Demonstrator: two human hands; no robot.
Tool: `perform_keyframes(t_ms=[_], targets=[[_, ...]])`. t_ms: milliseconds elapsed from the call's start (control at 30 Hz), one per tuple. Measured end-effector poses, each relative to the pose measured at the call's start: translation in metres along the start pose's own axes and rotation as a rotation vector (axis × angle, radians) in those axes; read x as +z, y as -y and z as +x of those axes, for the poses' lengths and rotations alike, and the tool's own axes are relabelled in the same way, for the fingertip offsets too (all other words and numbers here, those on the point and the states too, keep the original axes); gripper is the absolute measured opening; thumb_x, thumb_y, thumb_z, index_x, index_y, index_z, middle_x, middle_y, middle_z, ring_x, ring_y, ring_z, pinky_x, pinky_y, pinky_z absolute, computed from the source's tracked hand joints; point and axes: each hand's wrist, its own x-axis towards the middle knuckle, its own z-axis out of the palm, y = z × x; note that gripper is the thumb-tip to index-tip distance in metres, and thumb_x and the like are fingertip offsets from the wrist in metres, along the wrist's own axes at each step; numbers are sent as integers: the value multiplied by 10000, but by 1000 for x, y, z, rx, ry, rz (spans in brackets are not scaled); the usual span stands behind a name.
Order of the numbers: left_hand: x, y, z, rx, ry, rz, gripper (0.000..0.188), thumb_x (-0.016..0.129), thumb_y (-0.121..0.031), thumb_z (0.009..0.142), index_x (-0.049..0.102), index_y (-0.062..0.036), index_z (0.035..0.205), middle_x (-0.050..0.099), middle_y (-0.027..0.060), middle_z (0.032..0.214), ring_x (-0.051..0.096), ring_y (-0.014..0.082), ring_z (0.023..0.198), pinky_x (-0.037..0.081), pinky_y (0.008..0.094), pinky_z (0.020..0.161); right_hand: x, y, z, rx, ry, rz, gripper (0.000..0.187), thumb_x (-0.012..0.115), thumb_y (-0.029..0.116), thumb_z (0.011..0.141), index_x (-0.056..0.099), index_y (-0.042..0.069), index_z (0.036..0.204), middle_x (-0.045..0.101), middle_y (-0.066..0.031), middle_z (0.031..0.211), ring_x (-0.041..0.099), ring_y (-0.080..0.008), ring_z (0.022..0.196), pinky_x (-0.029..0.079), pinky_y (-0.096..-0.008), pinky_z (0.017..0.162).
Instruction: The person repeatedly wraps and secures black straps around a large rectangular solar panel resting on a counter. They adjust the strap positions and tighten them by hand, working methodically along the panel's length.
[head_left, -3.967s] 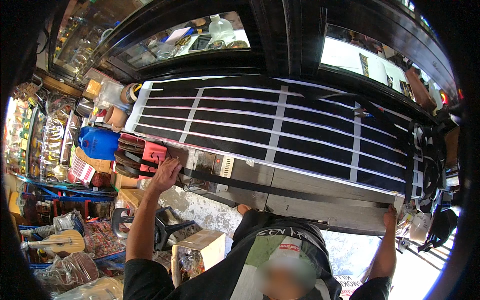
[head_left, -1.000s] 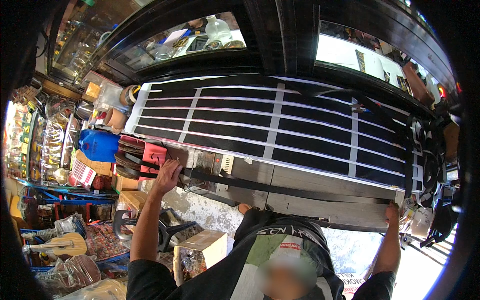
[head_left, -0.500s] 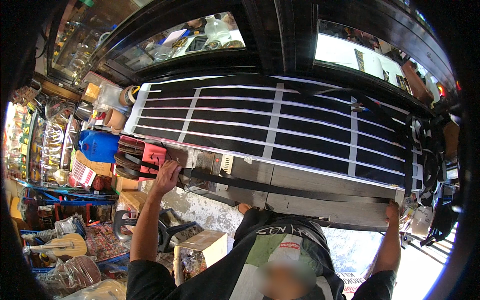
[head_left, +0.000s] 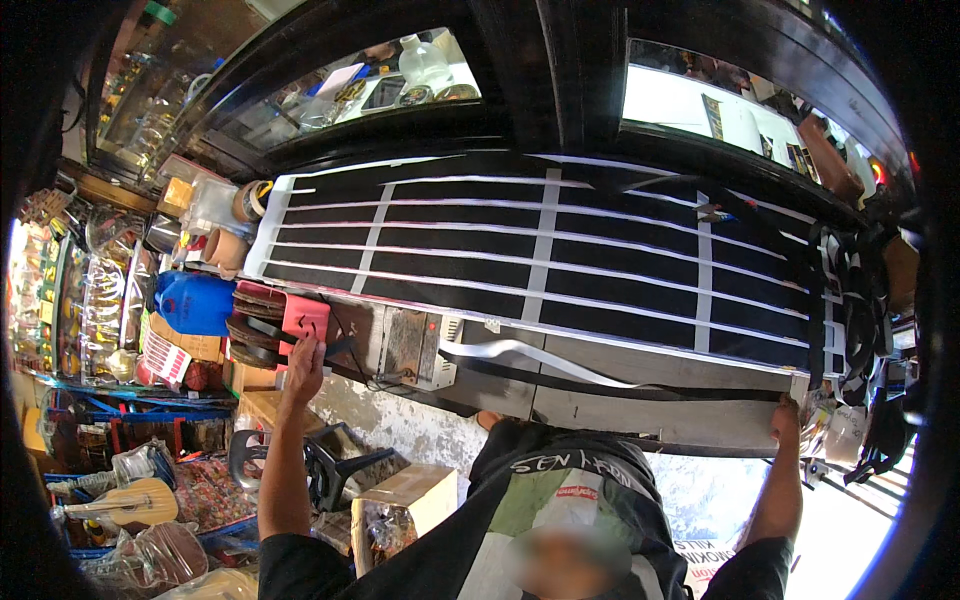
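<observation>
At the table's left end my left hand is closed beside a pink holder. A short black strap end sticks out past its fingers. Reels of dark strap sit in the holder. My right hand, closed at the table's right front corner, grips one end of a long black strap. The strap lies loosely along the front of the table, twisted so that a pale underside shows. Its left part rests near a white strip box, apart from my left hand.
Black strips lie in rows on a long white-lined board behind the strap. A blue container and tape rolls stand at the left. Straps hang in a bunch at the right end. A cardboard box stands below.
My left hand has drawn back left and down toward the pink holder. The long strap, taut before, has come apart from the left hand and turned over, slack. The right hand has stayed in place.
</observation>
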Motion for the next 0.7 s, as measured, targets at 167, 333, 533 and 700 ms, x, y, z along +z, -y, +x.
perform_keyframes(t_ms=[167,333,533,700], targets=[[23,-10,16,91,-52,70,263,540,-266,1109,573,-26,1005,617,208,980,577,453,989,439,565,843,-11,0,0,210,-187,424,439,708,241,816,703,96,1231,700,-208,1246,634,-409,1165,545,-470,996],[50,-11,20,211,-85,76,278,556,-223,1091,591,-9,1264,638,238,1183,577,470,1150,456,552,1012,-70,22,-23,414,-364,821,466,566,97,878,665,51,1331,686,-253,1292,632,-432,1221,537,-489,1060],[93,37,-49,-89,216,-28,340,639,-127,1010,608,-41,1337,640,288,1247,585,501,1200,486,545,1028,-141,68,-57,613,-787,847,358,611,73,896,703,54,1242,722,-210,1161,679,-420,1118,548,-497,981],[162,50,-179,-233,350,-106,320,659,-297,1022,661,-44,1217,671,286,1163,633,513,1107,516,564,949,-166,80,-60,740,-824,913,265,721,49,822,662,15,1078,687,-221,1003,657,-451,992,527,-541,887]])
